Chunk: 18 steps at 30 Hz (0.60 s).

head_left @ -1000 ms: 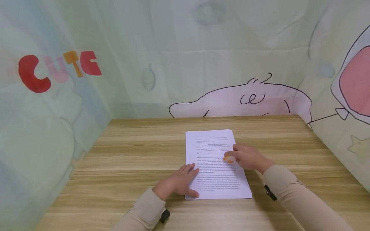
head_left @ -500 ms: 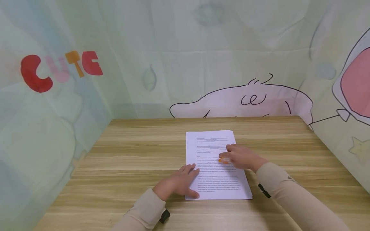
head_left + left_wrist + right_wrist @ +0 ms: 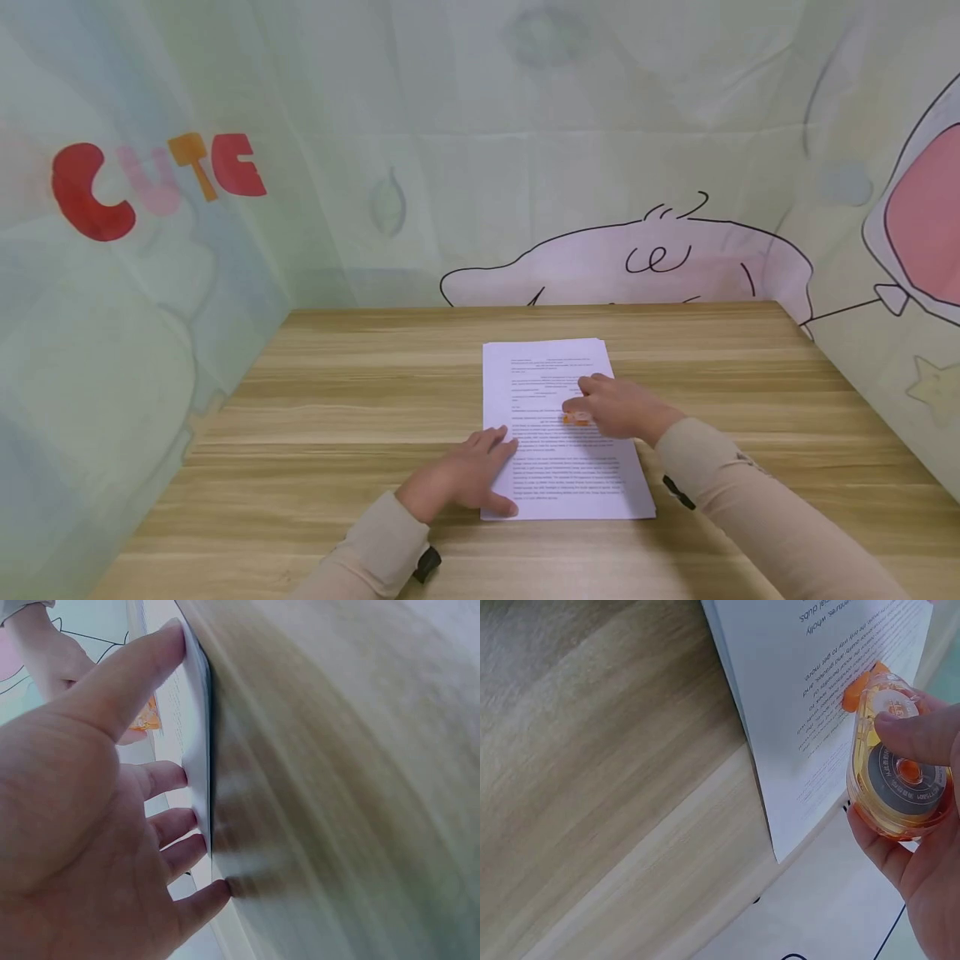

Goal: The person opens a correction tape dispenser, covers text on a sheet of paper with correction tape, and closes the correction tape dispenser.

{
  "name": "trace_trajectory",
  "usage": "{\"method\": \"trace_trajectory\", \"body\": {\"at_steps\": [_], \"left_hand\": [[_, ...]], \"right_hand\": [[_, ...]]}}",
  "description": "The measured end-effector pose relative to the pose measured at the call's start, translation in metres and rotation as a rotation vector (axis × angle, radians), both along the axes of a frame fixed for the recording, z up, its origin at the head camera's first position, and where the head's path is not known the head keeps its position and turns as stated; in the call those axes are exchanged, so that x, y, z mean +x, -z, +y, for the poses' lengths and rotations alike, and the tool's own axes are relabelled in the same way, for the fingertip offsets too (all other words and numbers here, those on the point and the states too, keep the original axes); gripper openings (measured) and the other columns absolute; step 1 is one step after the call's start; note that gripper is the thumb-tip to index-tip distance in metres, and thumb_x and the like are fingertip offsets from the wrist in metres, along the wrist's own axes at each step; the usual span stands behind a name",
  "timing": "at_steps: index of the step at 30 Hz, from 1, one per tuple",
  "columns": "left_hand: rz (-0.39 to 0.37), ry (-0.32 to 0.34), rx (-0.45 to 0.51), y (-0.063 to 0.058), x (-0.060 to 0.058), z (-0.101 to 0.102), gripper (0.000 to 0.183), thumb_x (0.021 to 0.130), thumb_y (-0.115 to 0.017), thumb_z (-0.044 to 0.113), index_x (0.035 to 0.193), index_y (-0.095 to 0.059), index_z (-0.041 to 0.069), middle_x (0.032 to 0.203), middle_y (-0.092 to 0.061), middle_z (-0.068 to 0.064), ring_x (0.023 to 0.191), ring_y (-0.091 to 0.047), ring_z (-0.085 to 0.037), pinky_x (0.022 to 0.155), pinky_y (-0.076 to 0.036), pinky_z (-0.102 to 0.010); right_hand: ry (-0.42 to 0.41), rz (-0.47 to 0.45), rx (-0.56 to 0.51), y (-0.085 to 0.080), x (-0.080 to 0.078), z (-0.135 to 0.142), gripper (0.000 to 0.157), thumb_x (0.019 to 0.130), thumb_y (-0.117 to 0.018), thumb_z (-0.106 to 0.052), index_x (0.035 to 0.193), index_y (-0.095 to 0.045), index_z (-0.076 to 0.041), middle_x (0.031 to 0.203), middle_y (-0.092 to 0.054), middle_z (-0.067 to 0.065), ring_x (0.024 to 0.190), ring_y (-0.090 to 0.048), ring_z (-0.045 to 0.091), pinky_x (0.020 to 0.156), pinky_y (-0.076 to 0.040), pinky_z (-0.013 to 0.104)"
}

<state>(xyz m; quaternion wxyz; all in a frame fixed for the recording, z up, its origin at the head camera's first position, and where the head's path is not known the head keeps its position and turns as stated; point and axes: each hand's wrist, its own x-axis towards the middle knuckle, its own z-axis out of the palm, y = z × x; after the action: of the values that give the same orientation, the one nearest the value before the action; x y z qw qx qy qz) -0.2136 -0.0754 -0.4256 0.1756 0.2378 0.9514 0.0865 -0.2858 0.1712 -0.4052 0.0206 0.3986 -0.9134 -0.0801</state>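
Observation:
A stack of printed white paper (image 3: 543, 354) lies on the wooden table. My right hand (image 3: 624, 407) holds a see-through orange correction tape (image 3: 576, 418) over the text around mid-page. In the right wrist view, the thumb lies on the flat side of the correction tape (image 3: 907, 784) and fingers curl behind it; its orange tip is right at a printed line. My left hand (image 3: 465, 473) rests on the lower left edge of the stack, fingers spread. The left wrist view shows the thumb and fingertips along the paper's edge (image 3: 196, 712), with one fingertip on the table.
The wooden table (image 3: 360, 392) extends around the paper on all sides. Behind and beside it hang printed cloth walls (image 3: 360, 167) with cartoon drawings and the word CUTE. A dark strap (image 3: 427, 563) is at the left cuff.
My right hand has slid left along the printed text with the correction tape, moving less in the last half second. My left hand and the paper have stayed in place.

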Motion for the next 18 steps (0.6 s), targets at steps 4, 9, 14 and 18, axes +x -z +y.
{"method": "trace_trajectory", "body": {"at_steps": [4, 9, 14, 18], "left_hand": [[0.004, -0.005, -0.004, -0.0012, 0.0001, -0.0013, 0.088, 0.075, -0.068, 0.051, 0.144, -0.030, 0.013, 0.153, -0.021, -0.010, 0.139, -0.022, -0.029, 0.110, -0.027, -0.045], [0.001, -0.005, -0.001, -0.0048, 0.0007, -0.0007, 0.088, 0.075, -0.068, 0.051, 0.144, -0.030, 0.013, 0.153, -0.021, -0.010, 0.139, -0.022, -0.028, 0.110, -0.027, -0.045], [-0.010, -0.007, 0.001, -0.0060, 0.0024, -0.0001, 0.088, 0.074, -0.069, 0.050, 0.144, -0.031, 0.013, 0.152, -0.021, -0.010, 0.139, -0.022, -0.028, 0.110, -0.027, -0.045], [-0.006, -0.008, -0.002, -0.0047, 0.0031, -0.0004, 0.088, 0.074, -0.068, 0.051, 0.144, -0.030, 0.014, 0.153, -0.021, -0.009, 0.139, -0.022, -0.028, 0.111, -0.027, -0.044]], "right_hand": [[0.001, -0.004, 0.041, -0.0030, -0.0003, -0.0042, 0.039, 0.087, -0.055, -0.003, 0.117, -0.061, -0.027, 0.095, -0.052, 0.003, 0.084, -0.050, 0.018, 0.068, -0.049, 0.030], [0.019, -0.008, 0.110, -0.0039, -0.0005, -0.0071, 0.038, 0.085, -0.056, -0.004, 0.115, -0.058, -0.027, 0.099, -0.052, 0.005, 0.085, -0.050, 0.020, 0.070, -0.050, 0.033], [0.002, 0.011, 0.143, -0.0017, 0.0002, -0.0076, 0.038, 0.083, -0.059, -0.004, 0.113, -0.057, -0.026, 0.099, -0.052, 0.006, 0.085, -0.051, 0.021, 0.068, -0.050, 0.033], [-0.005, 0.013, 0.151, -0.0022, 0.0011, -0.0078, 0.036, 0.083, -0.059, -0.005, 0.113, -0.058, -0.025, 0.098, -0.052, 0.006, 0.085, -0.051, 0.021, 0.071, -0.050, 0.034]]}}
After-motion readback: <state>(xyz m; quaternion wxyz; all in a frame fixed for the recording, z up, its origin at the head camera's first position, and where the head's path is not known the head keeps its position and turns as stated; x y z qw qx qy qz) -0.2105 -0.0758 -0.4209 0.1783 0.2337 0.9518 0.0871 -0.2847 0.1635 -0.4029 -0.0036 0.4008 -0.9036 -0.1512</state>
